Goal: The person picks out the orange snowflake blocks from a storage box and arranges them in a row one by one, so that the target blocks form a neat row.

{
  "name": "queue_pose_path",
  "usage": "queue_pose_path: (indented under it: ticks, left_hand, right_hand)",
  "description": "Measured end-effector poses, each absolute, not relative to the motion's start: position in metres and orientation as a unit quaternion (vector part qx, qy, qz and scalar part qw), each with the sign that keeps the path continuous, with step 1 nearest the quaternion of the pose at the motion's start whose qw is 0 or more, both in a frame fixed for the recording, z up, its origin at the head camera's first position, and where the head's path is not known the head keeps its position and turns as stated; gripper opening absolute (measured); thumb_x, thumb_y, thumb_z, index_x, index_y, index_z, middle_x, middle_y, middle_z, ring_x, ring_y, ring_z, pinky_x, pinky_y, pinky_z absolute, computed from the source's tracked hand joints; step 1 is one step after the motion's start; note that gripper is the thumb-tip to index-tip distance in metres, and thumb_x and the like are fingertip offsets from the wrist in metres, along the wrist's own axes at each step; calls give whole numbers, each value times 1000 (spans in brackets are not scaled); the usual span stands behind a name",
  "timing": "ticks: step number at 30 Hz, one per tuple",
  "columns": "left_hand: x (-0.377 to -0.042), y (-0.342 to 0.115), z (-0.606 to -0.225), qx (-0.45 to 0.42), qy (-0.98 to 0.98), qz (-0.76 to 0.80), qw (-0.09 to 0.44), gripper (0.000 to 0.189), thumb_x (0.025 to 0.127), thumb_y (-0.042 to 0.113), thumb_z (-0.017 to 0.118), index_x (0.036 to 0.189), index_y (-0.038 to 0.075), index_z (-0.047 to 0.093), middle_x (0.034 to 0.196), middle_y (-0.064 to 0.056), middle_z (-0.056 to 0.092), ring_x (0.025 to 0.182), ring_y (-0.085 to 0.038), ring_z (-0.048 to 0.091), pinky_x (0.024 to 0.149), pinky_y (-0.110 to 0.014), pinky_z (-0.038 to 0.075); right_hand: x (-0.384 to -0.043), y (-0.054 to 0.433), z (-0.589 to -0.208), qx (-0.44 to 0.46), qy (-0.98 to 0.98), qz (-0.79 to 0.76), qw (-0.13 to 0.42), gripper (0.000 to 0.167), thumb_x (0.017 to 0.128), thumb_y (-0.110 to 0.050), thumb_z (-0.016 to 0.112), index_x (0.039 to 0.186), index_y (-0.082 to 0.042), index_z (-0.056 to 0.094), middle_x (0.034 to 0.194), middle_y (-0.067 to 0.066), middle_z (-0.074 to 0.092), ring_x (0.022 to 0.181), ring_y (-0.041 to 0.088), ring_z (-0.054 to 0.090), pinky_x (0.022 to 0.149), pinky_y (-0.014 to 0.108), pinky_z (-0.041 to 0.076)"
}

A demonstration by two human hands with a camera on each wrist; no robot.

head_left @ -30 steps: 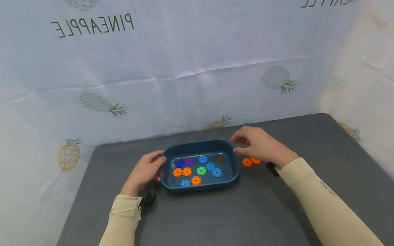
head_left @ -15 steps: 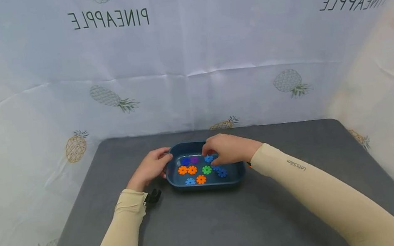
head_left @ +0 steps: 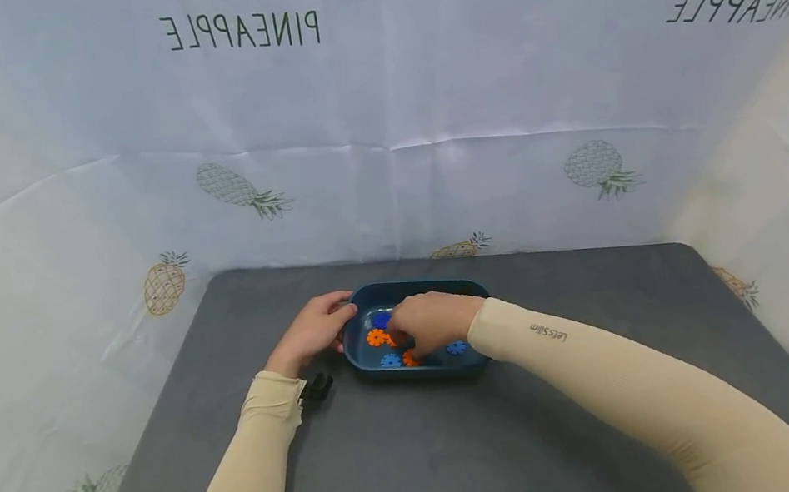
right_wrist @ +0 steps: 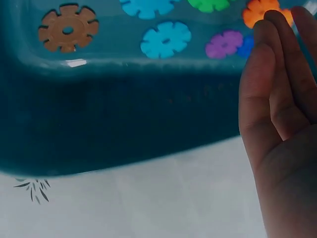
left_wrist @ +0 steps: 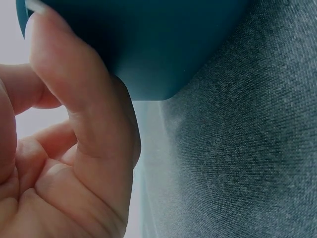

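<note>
My left hand (head_left: pixel 311 329) grips the left end of a dark blue tray (head_left: pixel 420 373), thumb at the rim and fingers against the outer wall. Inside lie flower-shaped notched plastic discs: an orange disc (head_left: pixel 375 338), a second orange disc (head_left: pixel 411 358), a dark blue disc (head_left: pixel 381 320) and a light blue disc (head_left: pixel 390 361). My right hand (head_left: pixel 431 321) reaches down into the tray, thumb and fingers apart, fingertips right at the orange discs. In the right wrist view its fingers are fairly straight, close to an orange disc (right_wrist: pixel 255 14). The hand hides several discs in the head view.
Also in the tray are a brown disc (right_wrist: pixel 68 28), a purple disc (right_wrist: pixel 224 43) and a green disc (right_wrist: pixel 210 4). A grey table (head_left: pixel 395 464) carries the tray. White pineapple-print cloth (head_left: pixel 381 96) hangs behind it and at both sides.
My right hand has moved left from beside the tray's right end to over its middle. Its arm now covers the spot where two orange discs lay outside. The left hand keeps its grip.
</note>
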State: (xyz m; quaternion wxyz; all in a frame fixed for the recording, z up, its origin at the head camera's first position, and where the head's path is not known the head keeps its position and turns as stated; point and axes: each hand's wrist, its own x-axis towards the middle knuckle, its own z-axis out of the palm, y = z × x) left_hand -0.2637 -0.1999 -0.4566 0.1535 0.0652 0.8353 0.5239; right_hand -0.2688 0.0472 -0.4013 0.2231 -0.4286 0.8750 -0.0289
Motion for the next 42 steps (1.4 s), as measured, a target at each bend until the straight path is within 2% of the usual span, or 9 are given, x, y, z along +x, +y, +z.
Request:
queue_pose_path:
  ticks: [5,13,18,26,32,38,42]
  left_hand:
    - [-265,-197,-456,63,839,518,153,50,113,29,56,159,8,53,91,-14,63,62,-16,56,61,-36,62]
    - [-264,-195,-457,63,843,512,150,49,113,27,55,158,8,54,82,-6,59,59,-16,56,60,-37,62]
    - [-263,-195,-455,65,844,511,148,49,113,26,55,158,7,54,83,-7,58,59,-16,56,61,-37,62]
    - [-262,-195,-453,57,844,512,148,49,113,26,55,158,7,54,86,-8,58,60,-17,56,61,-37,62]
    - [-263,-196,-454,58,846,509,148,49,113,26,55,158,7,53,88,-10,59,61,-16,55,61,-36,62]
    - [-262,-196,-453,59,846,509,147,48,113,27,55,157,8,54,87,-8,58,61,-17,55,62,-38,62]
    - [-262,-196,-453,56,846,510,147,47,113,27,56,156,9,55,86,-7,58,61,-17,55,63,-39,63]
  right_hand:
    - [-270,47,-413,-430,873,-21,229,18,98,-19,82,116,-16,79,105,-3,76,84,12,64,85,30,61]
    - [-271,45,-422,-442,872,-4,212,10,97,-17,83,105,-17,77,95,-6,70,79,12,59,77,27,58]
    - [-272,44,-424,-438,873,-11,215,10,98,-18,83,106,-18,77,96,-7,71,79,11,61,78,27,58]
    - [-274,43,-424,-419,876,-27,237,15,98,-18,82,112,-16,78,100,-6,74,84,10,65,87,29,62]
    - [-276,41,-424,-417,875,-24,244,13,98,-21,82,109,-16,77,97,-6,71,83,12,63,84,28,61]
    - [-276,42,-426,-420,877,-15,234,10,99,-18,80,106,-17,73,95,-6,67,82,14,59,79,28,57]
    - [-276,43,-425,-422,876,-13,232,14,98,-17,80,110,-17,73,97,-6,67,84,14,60,82,29,58]
